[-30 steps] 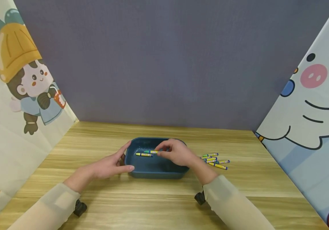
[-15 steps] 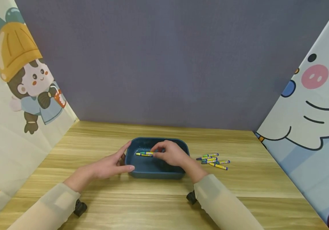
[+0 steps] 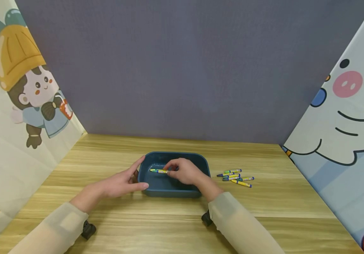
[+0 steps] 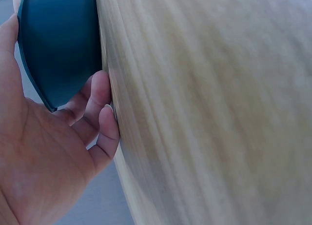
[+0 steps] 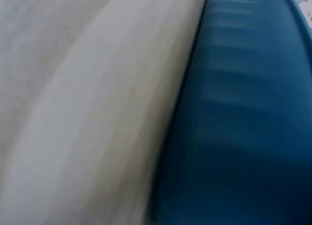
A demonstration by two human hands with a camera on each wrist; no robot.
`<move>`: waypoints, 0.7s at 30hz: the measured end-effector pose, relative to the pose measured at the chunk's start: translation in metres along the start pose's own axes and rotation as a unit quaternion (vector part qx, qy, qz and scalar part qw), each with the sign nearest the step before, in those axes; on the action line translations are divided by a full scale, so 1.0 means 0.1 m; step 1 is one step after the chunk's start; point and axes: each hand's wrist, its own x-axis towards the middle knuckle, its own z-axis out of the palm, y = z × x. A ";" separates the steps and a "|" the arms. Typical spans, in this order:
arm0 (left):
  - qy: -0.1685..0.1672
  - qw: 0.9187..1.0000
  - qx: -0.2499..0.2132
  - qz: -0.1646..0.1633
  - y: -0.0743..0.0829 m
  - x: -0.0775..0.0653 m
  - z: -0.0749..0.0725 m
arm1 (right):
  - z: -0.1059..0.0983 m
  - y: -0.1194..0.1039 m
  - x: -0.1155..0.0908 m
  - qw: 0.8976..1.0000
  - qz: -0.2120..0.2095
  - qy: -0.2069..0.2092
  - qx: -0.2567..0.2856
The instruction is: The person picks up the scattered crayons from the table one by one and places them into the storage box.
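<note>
A dark blue plastic box (image 3: 173,193) with rounded corners stands on the wooden table. My left hand (image 3: 121,181) holds its left end, thumb on the front rim and index finger at the back corner. In the left wrist view, the other fingers curl against the outer wall of the box. Inside the box my right hand (image 3: 186,172) pinches a yellow-wrapped green crayon (image 3: 161,171) low over the floor. Another crayon (image 3: 152,170) with a yellow-green tip lies right alongside it, mostly covered. The right wrist view shows only the box's outer side and tabletop; the fingers are hidden there.
Several yellow-wrapped crayons (image 3: 232,176) lie in a loose pile on the table (image 3: 131,225) to the right of the box. A grey panel (image 3: 182,70) rises behind the table, with cartoon-printed sheets at both sides.
My right hand has moved left and down inside the box, bringing the green crayon beside the one lying there. My left hand and the box have stayed put.
</note>
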 end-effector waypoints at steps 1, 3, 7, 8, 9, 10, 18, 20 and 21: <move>0.001 1.000 0.002 0.001 0.00 0.00 0.00 | 0.02 0.00 0.01 1.000 0.002 -0.002 -0.002; 0.002 1.000 0.002 0.006 0.00 0.01 0.00 | 0.05 0.01 0.02 1.000 0.004 -0.005 -0.008; 0.005 1.000 0.000 0.016 -0.01 0.01 0.01 | 0.11 0.02 0.05 1.000 0.004 -0.009 -0.022; 0.005 1.000 -0.001 0.018 -0.01 0.01 0.01 | 0.12 0.02 0.05 1.000 0.004 -0.008 -0.025; 0.006 1.000 -0.001 0.018 -0.01 0.02 0.01 | 0.13 0.01 0.06 1.000 0.005 -0.007 -0.028; 0.007 1.000 -0.001 0.016 -0.01 0.02 0.01 | 0.13 0.02 0.06 0.999 0.005 -0.005 -0.032; 0.014 1.000 0.007 0.001 -0.01 0.00 0.01 | 0.14 0.02 0.08 0.998 0.005 0.007 -0.060; 0.015 1.000 0.009 -0.003 -0.01 0.01 0.01 | 0.14 0.02 0.08 0.998 0.008 0.008 -0.067; 0.015 1.000 0.009 -0.003 0.00 0.01 0.01 | 0.14 0.02 0.08 0.998 0.009 0.008 -0.069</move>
